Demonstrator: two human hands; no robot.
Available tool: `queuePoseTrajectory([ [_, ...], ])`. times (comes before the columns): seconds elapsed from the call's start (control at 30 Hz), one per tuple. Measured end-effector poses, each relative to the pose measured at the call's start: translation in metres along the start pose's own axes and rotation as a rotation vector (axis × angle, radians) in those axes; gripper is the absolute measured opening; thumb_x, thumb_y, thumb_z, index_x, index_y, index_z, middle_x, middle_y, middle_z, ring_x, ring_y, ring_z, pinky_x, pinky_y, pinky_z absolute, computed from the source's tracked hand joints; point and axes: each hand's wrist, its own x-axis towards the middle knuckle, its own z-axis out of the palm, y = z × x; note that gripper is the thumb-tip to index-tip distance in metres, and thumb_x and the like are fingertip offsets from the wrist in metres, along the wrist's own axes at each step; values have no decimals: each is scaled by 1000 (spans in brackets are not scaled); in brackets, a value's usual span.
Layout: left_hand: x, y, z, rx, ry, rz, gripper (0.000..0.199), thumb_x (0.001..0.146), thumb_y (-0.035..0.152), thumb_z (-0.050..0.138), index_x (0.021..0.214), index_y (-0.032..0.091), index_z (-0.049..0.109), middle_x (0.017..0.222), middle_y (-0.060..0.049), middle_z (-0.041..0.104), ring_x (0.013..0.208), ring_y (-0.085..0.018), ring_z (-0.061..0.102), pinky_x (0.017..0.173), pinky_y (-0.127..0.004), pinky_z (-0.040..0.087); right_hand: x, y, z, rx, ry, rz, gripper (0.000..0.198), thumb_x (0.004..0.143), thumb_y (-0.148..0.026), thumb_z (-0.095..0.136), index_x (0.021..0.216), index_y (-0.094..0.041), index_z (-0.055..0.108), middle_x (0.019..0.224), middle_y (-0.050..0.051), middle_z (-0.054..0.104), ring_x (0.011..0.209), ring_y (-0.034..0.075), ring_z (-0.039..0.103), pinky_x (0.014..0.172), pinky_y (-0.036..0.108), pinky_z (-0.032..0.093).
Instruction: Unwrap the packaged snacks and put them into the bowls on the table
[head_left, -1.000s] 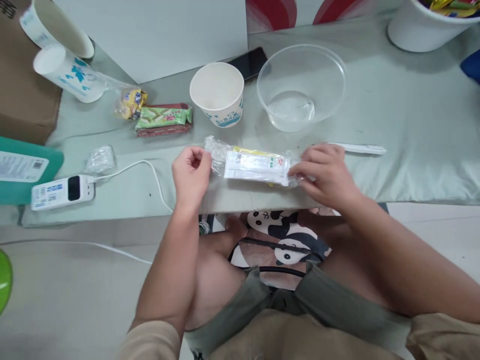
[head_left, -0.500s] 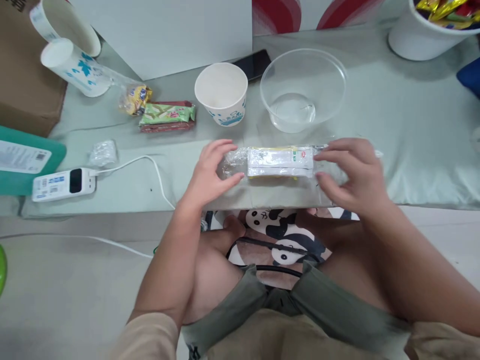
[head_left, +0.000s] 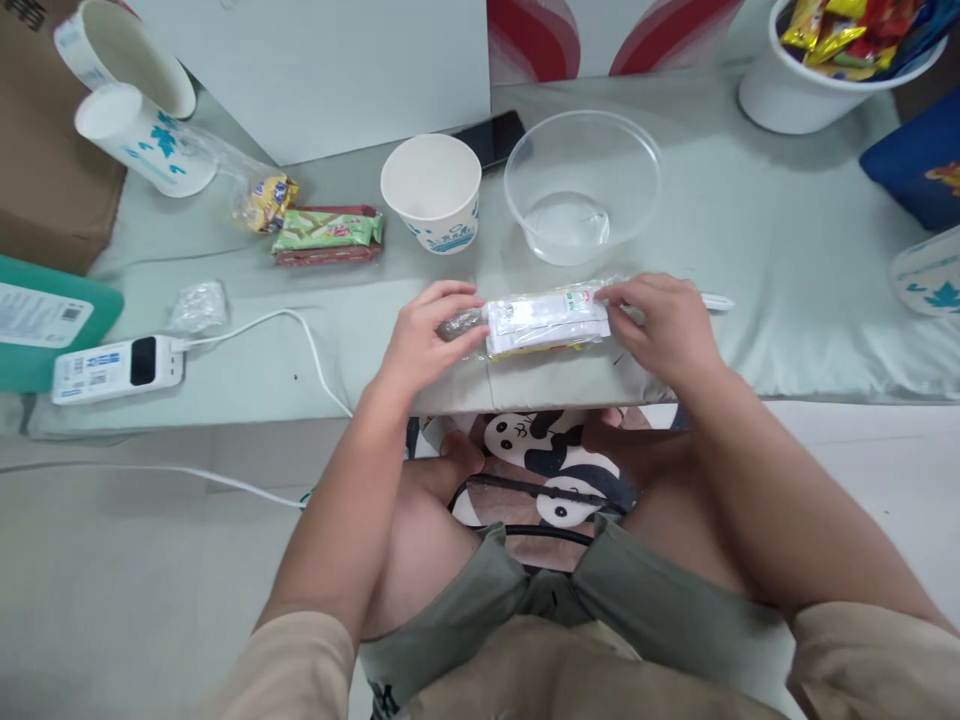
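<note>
A bundle of flat white packets [head_left: 547,320] in clear plastic wrap lies lengthwise near the table's front edge, its right end a little higher in view. Yellow shows along its lower edge. My left hand [head_left: 431,340] is closed on the loose, crinkled film at the left end, thumb below and fingers above. At the other end, my right hand [head_left: 664,325] pinches the wrap by the packets' upper right corner. Past the right hand's knuckles pokes the tip of a slim white object [head_left: 718,302], mostly hidden.
Behind the bundle stand a paper cup [head_left: 431,190] and a clear plastic bowl [head_left: 585,180], with a dark phone [head_left: 491,140] beyond. Wrapped snacks [head_left: 328,232] lie left. A white power strip [head_left: 116,370] trails a cable. A white bucket [head_left: 795,100] of sweets stands back right.
Both hands have closed in on the bundle's ends; the right hand's fingers have come together at its upper right corner. The bundle has tilted slightly. The view has shifted right.
</note>
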Motion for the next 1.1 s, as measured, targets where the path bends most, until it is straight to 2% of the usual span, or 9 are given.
queuePoseTrajectory([
  [0.1,2,-1,2,6,24,-39,18,89,32,62,86,22,77,99,-7,78,93,-21,72,89,-36,56,0,-8,-6,92,62,9,27,89,-24,53,97,-28,79,94,8,75,92,29,68,83,46,52],
  [0.23,1,-2,2,-2,-67,16,19,80,35,73,93,22,77,110,-7,77,100,-23,72,94,-37,56,-3,-15,-13,144,122,24,24,87,-23,55,89,-28,78,91,7,72,89,28,68,83,46,54],
  [0.33,-1,0,2,2,-108,17,14,86,32,66,89,23,77,108,-6,79,98,-21,73,89,-35,57,-4,-13,-15,183,99,27,24,85,-21,55,87,-27,77,94,8,71,89,26,68,80,43,55],
  [0.53,-1,8,2,-34,21,-140,14,86,33,63,84,22,73,94,-4,81,86,-20,74,80,-33,57,-1,-5,-19,248,21,37,25,88,-21,53,91,-25,78,91,6,71,74,20,65,67,36,53],
  [0.77,10,3,6,-51,108,-177,11,82,30,63,84,22,70,83,-2,75,73,-17,67,74,-31,56,3,1,-23,191,191,93,27,87,-19,52,99,-26,76,97,7,70,65,18,61,65,37,54],
  [0.83,12,-1,6,-56,125,-181,12,81,28,62,86,22,69,88,-3,75,78,-17,67,74,-31,56,3,4,-23,194,181,115,31,83,-19,56,107,-26,74,108,8,70,64,16,61,65,37,54],
  [0.9,13,-4,6,-60,122,-166,16,80,30,62,91,21,70,100,-6,75,92,-20,69,78,-32,57,2,6,-22,219,120,130,38,81,-22,59,117,-25,71,117,9,70,61,15,60,64,37,54],
  [1.0,12,-7,5,-37,61,-160,27,78,36,69,101,21,73,114,-8,75,105,-24,69,85,-35,56,1,7,-22,249,26,177,37,83,-30,63,118,-23,70,102,6,75,57,15,58,63,37,54],
  [1.1,11,-7,6,-41,24,-222,25,80,39,70,97,21,75,102,-6,78,83,-20,69,75,-33,55,1,5,-22,220,24,190,16,88,-31,60,97,-25,72,85,4,73,63,18,61,65,37,53],
])
